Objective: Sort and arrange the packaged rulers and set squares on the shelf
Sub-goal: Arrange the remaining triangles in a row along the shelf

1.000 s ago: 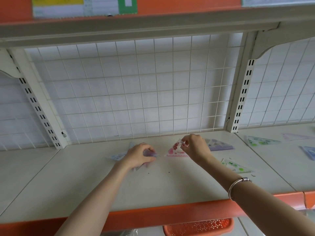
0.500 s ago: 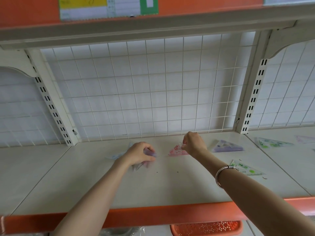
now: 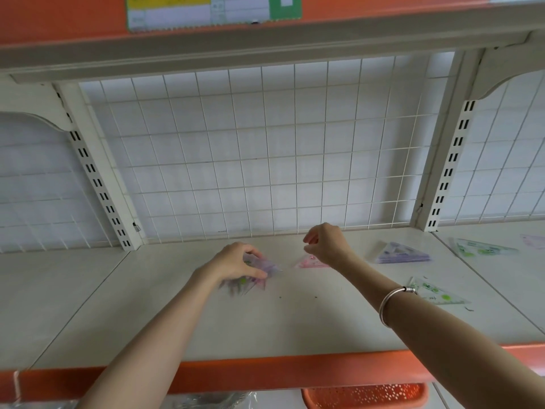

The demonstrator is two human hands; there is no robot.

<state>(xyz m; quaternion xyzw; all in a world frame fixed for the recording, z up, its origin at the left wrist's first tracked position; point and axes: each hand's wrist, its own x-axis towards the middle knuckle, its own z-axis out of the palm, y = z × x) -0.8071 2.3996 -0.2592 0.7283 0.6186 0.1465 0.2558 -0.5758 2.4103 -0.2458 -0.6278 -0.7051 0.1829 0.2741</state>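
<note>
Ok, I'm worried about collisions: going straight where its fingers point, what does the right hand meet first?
The right hand points leftward, so probably the left hand, which grips a bundle of packaged set squares; depth is unclear, so it might pass just behind.

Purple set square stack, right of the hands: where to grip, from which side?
Probably pinch the purple set square stack at its long front edge, right hand coming from the front. It lies flat on the shelf, that layered edge facing out and unobstructed, apex toward the wire grid.
</note>
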